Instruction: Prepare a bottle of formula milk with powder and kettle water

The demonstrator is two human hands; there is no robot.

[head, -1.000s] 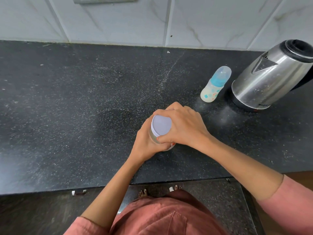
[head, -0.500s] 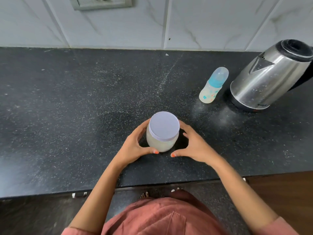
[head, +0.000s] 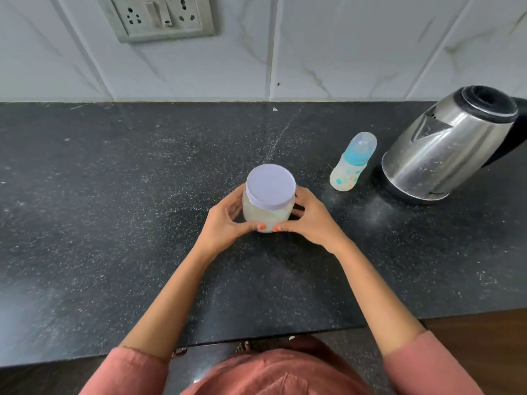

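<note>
View: head camera, looking down at a kitchen counter
Powder jar (head: pixel 266 218): clear plastic, pale powder inside, standing upright on the counter near its middle, between the two hands
Jar lid (head: pixel 271 186): flat, lavender, seated on the jar's mouth
Left hand (head: pixel 225 222): fingers curled round the jar's left wall, thumb across the near side, orange-painted nail against the plastic
Right hand (head: pixel 312 220): fingers curled round the jar's right wall, thumb meeting the left thumb at the front of the jar
Baby bottle (head: pixel 353 166): small, clear with coloured prints, blue collar under a see-through cap, standing between the jar and the kettle, just beside the kettle and apart from both hands
Electric kettle (head: pixel 439 155): stainless steel, black lid shut, on its black base at the far right; the black handle is partly cut off by the frame edge
Countertop (head: pixel 114 201): black speckled stone, a light dusting of white near the kettle's base
Wall (head: pixel 328 47): white marbled tiles
Socket plate (head: pixel 163 17): two outlets with a switch between them, top left on the wall
Sleeves (head: pixel 427 363): dusty pink, pushed up both forearms
</note>
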